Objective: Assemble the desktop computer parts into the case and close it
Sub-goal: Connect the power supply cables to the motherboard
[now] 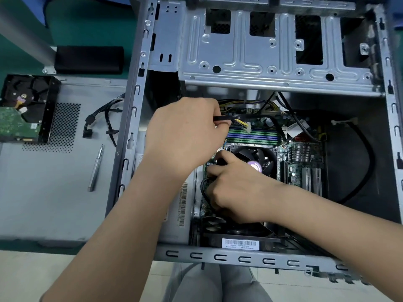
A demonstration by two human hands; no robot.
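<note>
Both hands are inside the open grey metal computer case, working over the green motherboard. My left hand pinches a flat black cable above the black CPU cooler fan; my right hand is curled at the fan's near-left corner, around a thin black wire (I cannot tell how firmly). Left of the case lie a silver screwdriver and a black hard drive.

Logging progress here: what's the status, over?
Left hand pinching black cable over RAM slots. Right hand working cable beside CPU fan. Hard drive, screwdriver outside on side panel. Case open.
</note>
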